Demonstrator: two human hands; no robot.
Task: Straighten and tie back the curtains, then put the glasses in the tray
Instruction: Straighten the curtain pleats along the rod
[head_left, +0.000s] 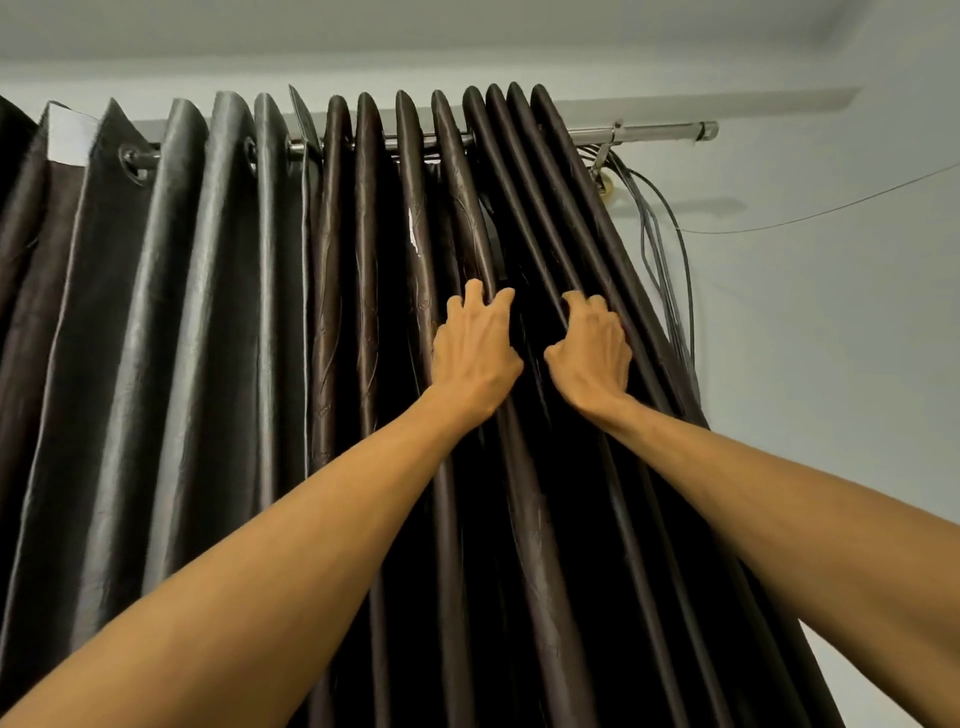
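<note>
Dark brown curtains (363, 312) hang in deep pleats from a metal rod (654, 132) near the ceiling. The right-hand panel (530, 208) is bunched tightly toward the rod's right end. Both my arms reach up to it. My left hand (475, 348) has its fingers curled into a fold of this panel. Beside it, my right hand (592, 345) grips the neighbouring fold, fingers tucked behind the fabric. A dark gap lies between the two hands. Neither glasses nor tray are in view.
A bundle of grey cables (665, 249) hangs down the wall just right of the curtain from the rod bracket (605, 166). One thin wire (831, 208) stretches off to the right. The pale wall and ceiling surround the window.
</note>
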